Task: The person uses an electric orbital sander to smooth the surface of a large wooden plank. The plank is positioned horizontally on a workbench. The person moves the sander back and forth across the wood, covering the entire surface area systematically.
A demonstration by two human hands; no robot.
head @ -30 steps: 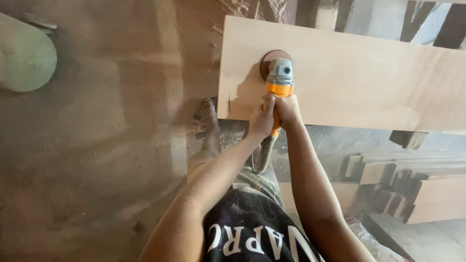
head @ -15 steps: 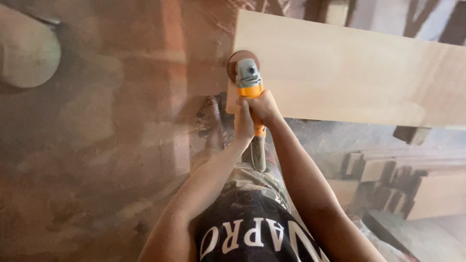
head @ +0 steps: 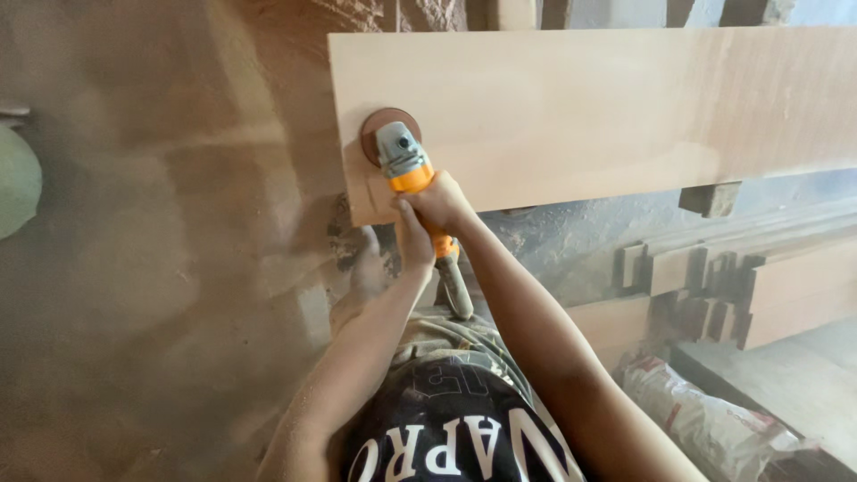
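Note:
An orange and grey angle grinder (head: 406, 165) with a brown sanding disc (head: 382, 124) rests on the left end of a long pale wooden board (head: 607, 116). My right hand (head: 442, 203) grips the grinder's orange body just behind the head. My left hand (head: 412, 243) wraps the handle right below it. The disc lies flat on the board near its left edge. The grinder's grey tail (head: 455, 290) points back toward my body.
The dusty floor (head: 161, 295) lies to the left, with my foot (head: 361, 259) under the board's corner. A pale green round object (head: 13, 183) sits at the far left. Stacked timber pieces (head: 714, 286) and a plastic sack (head: 705, 419) lie to the right.
The disc had slid left, half off the board's left edge, and now lies fully on the board near that edge. Both hands keep their grip. The view has swung, so the board looks level.

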